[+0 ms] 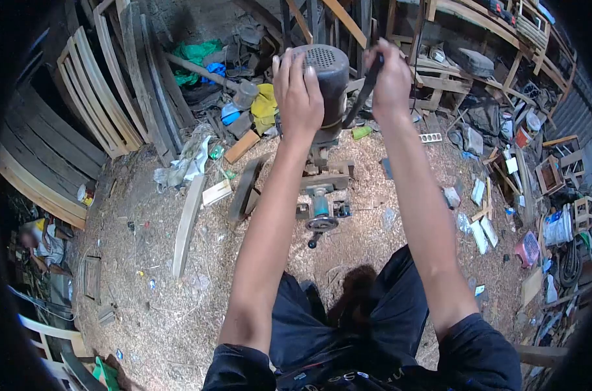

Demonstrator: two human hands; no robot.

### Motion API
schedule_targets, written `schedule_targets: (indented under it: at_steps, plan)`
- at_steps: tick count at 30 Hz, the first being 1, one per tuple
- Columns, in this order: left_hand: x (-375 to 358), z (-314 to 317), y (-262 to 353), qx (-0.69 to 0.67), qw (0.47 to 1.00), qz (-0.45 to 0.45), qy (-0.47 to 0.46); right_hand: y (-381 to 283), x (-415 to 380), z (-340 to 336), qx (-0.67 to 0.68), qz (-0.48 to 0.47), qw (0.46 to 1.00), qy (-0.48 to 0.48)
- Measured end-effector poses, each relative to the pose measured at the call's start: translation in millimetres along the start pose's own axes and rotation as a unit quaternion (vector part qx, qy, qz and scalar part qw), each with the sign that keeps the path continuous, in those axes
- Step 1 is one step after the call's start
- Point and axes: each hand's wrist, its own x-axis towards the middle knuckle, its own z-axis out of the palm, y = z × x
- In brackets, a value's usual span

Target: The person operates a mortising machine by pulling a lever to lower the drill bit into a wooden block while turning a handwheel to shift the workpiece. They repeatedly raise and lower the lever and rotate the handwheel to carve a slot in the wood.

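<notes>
In front of me stands a floor machine whose dark cylindrical motor [322, 72] has a vented top. My left hand [298, 91] lies against the motor's left side, its fingers stretched out and slightly apart. My right hand [391, 75] is closed around the upper end of a long black lever [364, 98], to the right of the motor. The lever slants down toward the machine body. Below the motor I see the machine's metal table [327, 181], and under it a handwheel [322, 223] and a black knob [312, 244].
Wood shavings cover the floor [178, 313]. A curved wooden piece [189, 225] and several offcuts lie left of the machine. Curved planks [94, 91] lean at the left wall. A seated person [45, 241] is at the far left. Scrap and a pink basket [527, 249] line the right side.
</notes>
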Motion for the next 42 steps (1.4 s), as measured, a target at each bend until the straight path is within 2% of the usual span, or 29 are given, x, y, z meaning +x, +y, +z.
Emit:
schedule_targets:
  at_steps: [2,4,7,10,13,15,16,17,20,23,26,29,35,38,39,42]
  plan:
    - [-24.3,-12.4,10.1,-0.037,0.999,-0.001,0.0,6.5,-41.8,-21.1,0.001,-0.017,1.0,-0.015]
    - [-55.6,-31.5,18.4,-0.07,0.994,-0.054,-0.061,14.7,-87.8,-41.5,-0.029,-0.08,0.996,-0.034]
    - [-112.2,-49.8,21.3,-0.087,0.979,-0.146,-0.115,9.9,-147.5,-60.9,-0.059,-0.073,0.994,-0.061]
    - [-167.7,-61.9,31.8,-0.079,0.963,-0.217,-0.139,9.4,-200.1,-86.8,-0.132,0.018,0.988,-0.08]
    - [-223.2,-69.8,37.3,-0.093,0.936,-0.284,-0.186,33.5,-256.9,-135.3,-0.266,0.116,0.948,-0.132]
    - [-270.4,-67.4,30.0,-0.091,0.923,-0.313,-0.203,42.5,-265.2,-154.2,-0.213,0.268,0.928,-0.147]
    - [-288.1,-67.4,27.2,-0.089,0.917,-0.326,-0.213,43.5,-267.0,-157.8,-0.183,0.342,0.909,-0.152]
    - [-301.8,-69.2,28.4,-0.081,0.92,-0.315,-0.22,14.9,-242.3,-146.0,-0.236,0.418,0.851,-0.214]
    - [-327.0,-74.9,34.5,-0.065,0.923,-0.294,-0.241,-5.5,-205.3,-101.8,-0.282,0.522,0.779,-0.205]
    - [-337.1,-76.9,34.0,-0.068,0.92,-0.294,-0.252,47.7,-218.4,-109.1,-0.52,0.341,0.772,-0.134]
    - [-344.2,-76.2,30.2,-0.077,0.919,-0.297,-0.248,62.5,-227.2,-115.1,-0.538,0.29,0.788,-0.071]
    - [-350.3,-76.9,29.0,-0.062,0.909,-0.32,-0.258,51.4,-228.2,-114.8,-0.493,0.326,0.801,-0.089]
    - [-370.6,-81.1,13.1,-0.064,0.909,-0.321,-0.256,154.5,-313.3,-162.8,-0.462,0.126,0.877,-0.021]
    - [-388.1,-81.8,5.9,-0.042,0.908,-0.332,-0.252,177.1,-326.0,-170.3,-0.473,0.123,0.872,0.006]
    - [-390.8,-81.2,4.2,-0.027,0.912,-0.33,-0.241,170.2,-323.4,-167.7,-0.483,0.191,0.855,-0.014]
    - [-394.0,-74.5,-6.9,-0.008,0.906,-0.351,-0.235,194.2,-331.1,-176.8,-0.493,0.133,0.86,-0.002]
